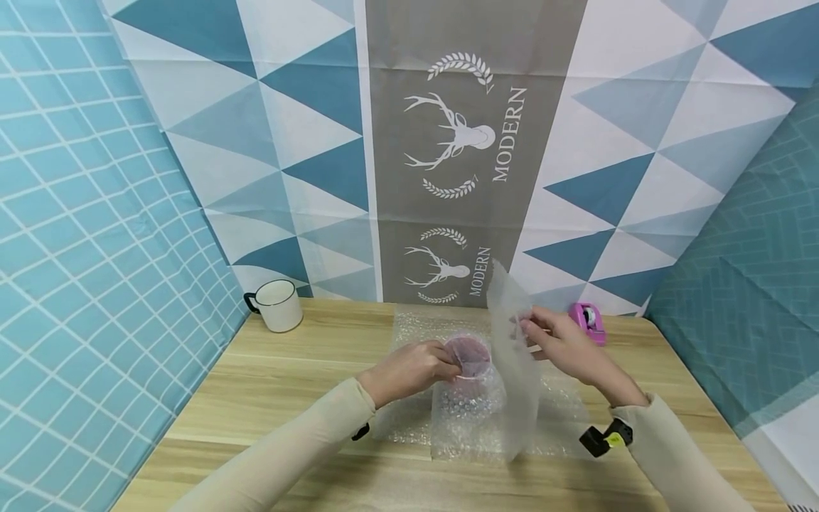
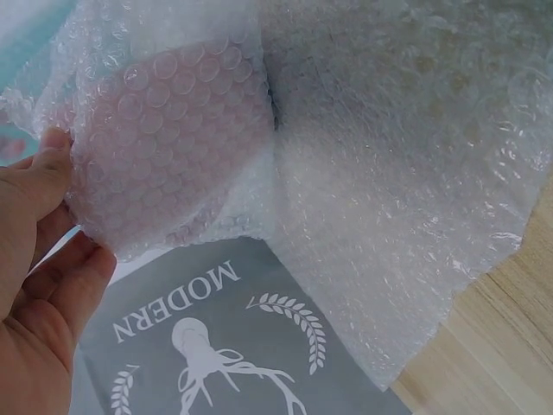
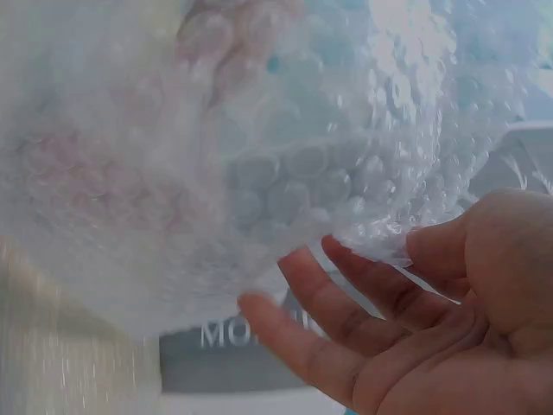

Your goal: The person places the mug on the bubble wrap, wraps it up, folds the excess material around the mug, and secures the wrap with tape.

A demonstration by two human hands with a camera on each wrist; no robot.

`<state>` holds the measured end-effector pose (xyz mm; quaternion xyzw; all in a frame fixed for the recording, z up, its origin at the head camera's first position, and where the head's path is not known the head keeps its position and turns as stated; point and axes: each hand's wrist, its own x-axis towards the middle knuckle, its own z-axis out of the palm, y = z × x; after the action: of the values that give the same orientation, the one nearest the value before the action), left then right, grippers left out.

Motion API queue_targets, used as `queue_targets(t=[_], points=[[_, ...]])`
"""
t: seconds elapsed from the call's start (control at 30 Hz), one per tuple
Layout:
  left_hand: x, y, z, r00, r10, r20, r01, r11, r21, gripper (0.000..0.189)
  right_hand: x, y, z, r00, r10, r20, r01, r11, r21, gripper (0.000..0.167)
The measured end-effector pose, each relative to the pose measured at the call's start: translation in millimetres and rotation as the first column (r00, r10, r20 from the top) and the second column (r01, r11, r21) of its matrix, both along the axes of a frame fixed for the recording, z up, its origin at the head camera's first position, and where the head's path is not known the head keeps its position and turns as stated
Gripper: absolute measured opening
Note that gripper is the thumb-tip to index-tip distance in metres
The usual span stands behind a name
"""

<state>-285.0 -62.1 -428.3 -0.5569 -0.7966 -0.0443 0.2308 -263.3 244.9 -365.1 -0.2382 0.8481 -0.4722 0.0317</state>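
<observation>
A pink cup stands on a sheet of bubble wrap, its body partly covered by a layer of the wrap. My left hand pinches the wrap at the cup's rim, on its left side. In the left wrist view the pink surface shows through the bubbles beside my thumb and fingers. My right hand pinches the edge of a raised flap, which stands upright to the right of the cup. Seen from the right wrist, thumb and forefinger hold that edge while the other fingers spread below.
A white mug with a dark rim and handle stands at the table's back left. At the back right sits a pink tape dispenser, just behind my right hand. Patterned cloth hangs behind the wooden table.
</observation>
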Motion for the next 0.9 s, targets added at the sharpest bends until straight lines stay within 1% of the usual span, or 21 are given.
queue_targets(t=[0.1, 0.2, 0.3, 0.4, 0.5, 0.57, 0.63, 0.7, 0.73, 0.8, 0.83, 0.87, 0.9], points=[[0.3, 0.7, 0.7, 1.000, -0.004, 0.003, 0.004, 1.000, 0.004, 0.012, -0.6, -12, 0.9, 0.997, 0.047, 0.056, -0.042, 0.995, -0.087, 0.035], [0.4, 1.9, 1.5, 1.000, -0.011, 0.005, 0.011, 1.000, 0.005, 0.011, -1.5, -24, -1.4, 0.990, 0.087, 0.107, -0.070, 0.984, -0.161, 0.039], [0.1, 2.8, 1.5, 1.000, -0.006, -0.013, 0.006, 1.000, -0.007, 0.011, -2.9, -36, -5.0, 0.981, 0.120, 0.149, -0.087, 0.974, -0.210, 0.043], [-0.1, 2.2, 0.6, 0.999, 0.025, -0.030, -0.025, 1.000, -0.010, 0.011, -4.5, -49, -7.4, 0.978, 0.121, 0.172, -0.081, 0.971, -0.224, 0.044], [-0.1, -0.8, -0.7, 0.999, 0.048, -0.014, -0.048, 0.999, 0.009, 0.016, -6.8, -59, -9.0, 0.977, 0.120, 0.176, -0.079, 0.972, -0.220, 0.042], [1.0, -3.8, -1.3, 0.999, 0.042, 0.033, -0.043, 0.999, 0.034, 0.015, -8.0, -63, -10.7, 0.977, 0.117, 0.176, -0.081, 0.976, -0.202, 0.040], [1.2, -5.4, -1.2, 0.997, 0.009, 0.078, -0.013, 0.999, 0.045, 0.018, -9.3, -66, -13.9, 0.979, 0.121, 0.161, -0.092, 0.979, -0.180, 0.038], [1.9, -7.1, -1.1, 0.994, -0.012, 0.110, 0.006, 0.998, 0.058, 0.017, -10.4, -66, -19.3, 0.986, 0.110, 0.122, -0.094, 0.987, -0.134, 0.037], [1.7, -7.3, -1.2, 0.991, -0.023, 0.132, 0.014, 0.998, 0.069, 0.017, -11.0, -65, -22.6, 0.991, 0.103, 0.085, -0.094, 0.990, -0.105, 0.036], [1.2, -6.3, -0.1, 0.990, -0.044, 0.132, 0.035, 0.997, 0.072, 0.021, -11.4, -64, -29.4, 0.997, 0.076, -0.006, -0.076, 0.996, -0.035, 0.035], [1.4, -6.3, 0.1, 0.989, -0.051, 0.136, 0.041, 0.997, 0.073, 0.022, -11.5, -63, -33.0, 0.996, 0.062, -0.069, -0.061, 0.998, 0.014, 0.034], [1.3, -5.9, 0.6, 0.990, -0.058, 0.128, 0.050, 0.997, 0.063, 0.023, -11.4, -63, -36.2, 0.989, 0.049, -0.137, -0.040, 0.997, 0.065, 0.031], [1.0, -5.2, 1.2, 0.987, -0.067, 0.146, 0.058, 0.996, 0.065, 0.024, -11.4, -62, -39.2, 0.979, 0.032, -0.202, -0.009, 0.993, 0.115, 0.027]])
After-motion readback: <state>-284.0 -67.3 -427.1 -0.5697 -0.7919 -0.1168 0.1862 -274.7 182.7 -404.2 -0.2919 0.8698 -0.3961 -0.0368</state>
